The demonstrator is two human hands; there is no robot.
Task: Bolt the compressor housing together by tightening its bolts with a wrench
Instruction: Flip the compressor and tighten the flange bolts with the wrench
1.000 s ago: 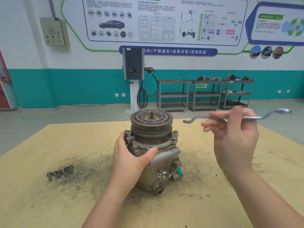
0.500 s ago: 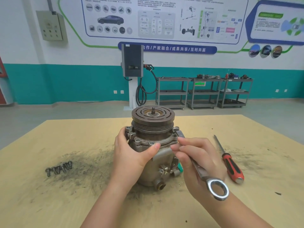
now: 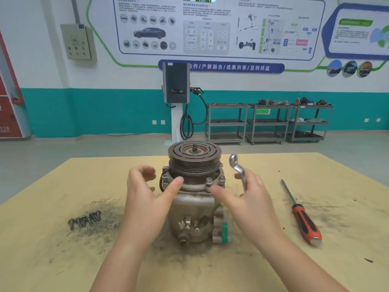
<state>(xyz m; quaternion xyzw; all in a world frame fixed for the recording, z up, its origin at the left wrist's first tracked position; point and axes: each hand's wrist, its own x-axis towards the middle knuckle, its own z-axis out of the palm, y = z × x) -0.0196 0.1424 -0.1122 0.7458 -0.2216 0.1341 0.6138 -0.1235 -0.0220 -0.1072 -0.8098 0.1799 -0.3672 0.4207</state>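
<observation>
Compressor [image 3: 195, 199] upright at table [image 3: 315, 165] centre, long axis vertical, pulley up. Wall banner behind it reads "合作/产教融合/成果共享/互利共赢". Left hand [image 3: 147, 199] spread wide, thumb at the compressor's flange. Right hand [image 3: 250, 199] holds a wrench [image 3: 237, 171], ring end up. Loose bolts [image 3: 84, 221] left of compressor; screwdriver [image 3: 303, 218] right.

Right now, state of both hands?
Left hand: open, holding nothing, thumb by the compressor flange.
Right hand: holding the wrench, its ring end sticking up beside the pulley.
</observation>
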